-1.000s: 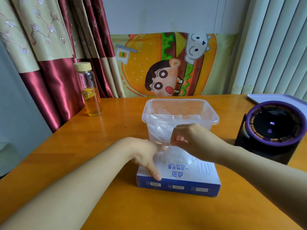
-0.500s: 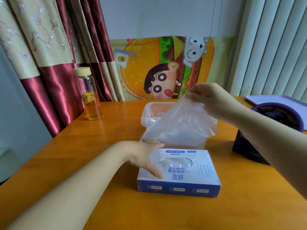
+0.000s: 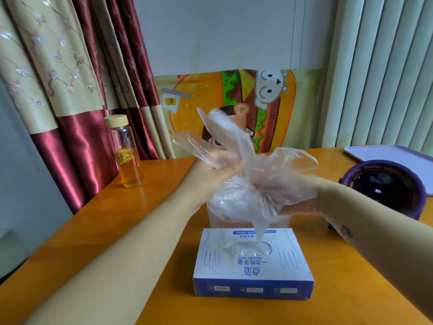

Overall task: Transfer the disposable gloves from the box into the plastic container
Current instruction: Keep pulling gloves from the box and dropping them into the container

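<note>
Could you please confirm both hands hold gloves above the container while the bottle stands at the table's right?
No: the head view shows the bottle at the table's left; the left hand and right hand hold gloves above the container.

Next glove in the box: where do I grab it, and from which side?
Pinch the crumpled tuft poking out of the box's top slot, coming straight down from above: the slot faces up and the film bunches there.
</note>
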Motion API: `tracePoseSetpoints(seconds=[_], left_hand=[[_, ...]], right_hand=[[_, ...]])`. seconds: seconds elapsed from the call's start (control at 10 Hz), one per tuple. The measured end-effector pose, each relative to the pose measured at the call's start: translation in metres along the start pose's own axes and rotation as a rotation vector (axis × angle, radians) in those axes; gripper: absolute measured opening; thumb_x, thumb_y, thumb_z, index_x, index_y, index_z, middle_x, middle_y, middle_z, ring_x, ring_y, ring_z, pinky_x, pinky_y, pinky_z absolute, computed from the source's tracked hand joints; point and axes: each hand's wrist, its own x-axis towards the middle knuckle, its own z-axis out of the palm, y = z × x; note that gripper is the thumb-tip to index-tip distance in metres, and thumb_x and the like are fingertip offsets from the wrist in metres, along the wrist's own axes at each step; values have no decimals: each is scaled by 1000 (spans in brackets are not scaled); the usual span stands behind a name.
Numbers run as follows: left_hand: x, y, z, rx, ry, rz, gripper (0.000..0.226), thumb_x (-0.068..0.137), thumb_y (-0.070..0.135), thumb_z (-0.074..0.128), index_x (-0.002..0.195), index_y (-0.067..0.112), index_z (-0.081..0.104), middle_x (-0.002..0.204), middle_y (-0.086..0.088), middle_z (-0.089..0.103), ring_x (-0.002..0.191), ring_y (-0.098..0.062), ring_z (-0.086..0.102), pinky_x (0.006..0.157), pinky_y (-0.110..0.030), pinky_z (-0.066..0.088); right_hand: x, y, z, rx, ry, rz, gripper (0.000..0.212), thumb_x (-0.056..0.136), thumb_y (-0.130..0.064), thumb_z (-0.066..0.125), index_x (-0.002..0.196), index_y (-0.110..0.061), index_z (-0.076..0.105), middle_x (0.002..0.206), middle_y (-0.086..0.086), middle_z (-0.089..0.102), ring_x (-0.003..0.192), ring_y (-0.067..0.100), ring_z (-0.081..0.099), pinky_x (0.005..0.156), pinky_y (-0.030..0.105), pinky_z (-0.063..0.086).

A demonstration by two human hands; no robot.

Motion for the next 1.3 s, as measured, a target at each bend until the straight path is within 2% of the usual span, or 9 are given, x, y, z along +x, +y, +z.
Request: tracePoseSetpoints(seconds=[0.1,0.2,0.3,0.4,0.6,0.8,0.9,1.1,1.3], left_hand=[[21,0,1,18,101,-101,9,91,20,64,86,16,70,99,-3,71,95,-14,66,92,-32,50],[32,-8,-6,54,158,-194,14,88,18,62,83,9,71,96,-13,71,93,-27,67,89,-39,50],[40,-19,-12,30,184,-261,18,87,21,63,79,7,70,86,-13,70,85,-27,66,84,-38,51],[43,-23,-12,-61,198,-316,27,84,31,67,90,5,72,87,-8,72,81,-20,68,82,-34,51],[49,-29,-15,-314,96,-333,19,91,28,64,100,14,74,103,-7,71,94,-20,67,82,-31,53],[55,-33,-24,-464,30,-331,23,95,19,57,109,6,69,115,-16,68,111,-30,64,103,-46,45],[57,-37,-28,-527,-9,-287,26,97,14,51,118,6,64,116,-16,68,109,-29,65,99,-43,48],[57,-44,-36,-600,7,-236,25,100,6,44,119,10,58,107,-9,72,92,-19,71,72,-28,59],[66,-43,-35,-642,-34,-259,26,99,6,43,121,12,56,112,-9,71,98,-19,70,83,-37,57]], right_hand=[[-26,-5,-2,686,-54,214,19,93,3,44,92,-9,59,75,2,58,62,6,63,58,13,52],[-37,3,-13,594,85,30,33,90,-35,53,112,-10,58,85,12,69,71,21,68,67,38,56],[-34,3,-32,619,259,-59,51,92,-54,42,124,-15,44,98,19,68,81,28,67,74,40,52],[-30,1,-35,471,199,-115,64,77,-57,57,128,-23,41,114,19,65,95,29,66,79,41,54],[-8,8,-29,538,186,46,103,55,-58,78,143,-34,30,132,13,52,113,30,58,83,39,54],[6,-1,-26,610,-40,41,41,74,-48,70,104,-20,69,115,13,67,108,26,61,104,42,42],[17,-5,-28,546,-71,27,48,71,-31,76,112,-9,67,117,13,65,111,27,57,109,41,35],[26,1,-38,618,179,-51,12,85,-5,61,96,-7,64,79,6,68,74,15,65,72,26,53],[16,2,-48,562,264,-83,74,66,-17,75,131,-28,40,109,9,62,92,22,60,82,36,50]])
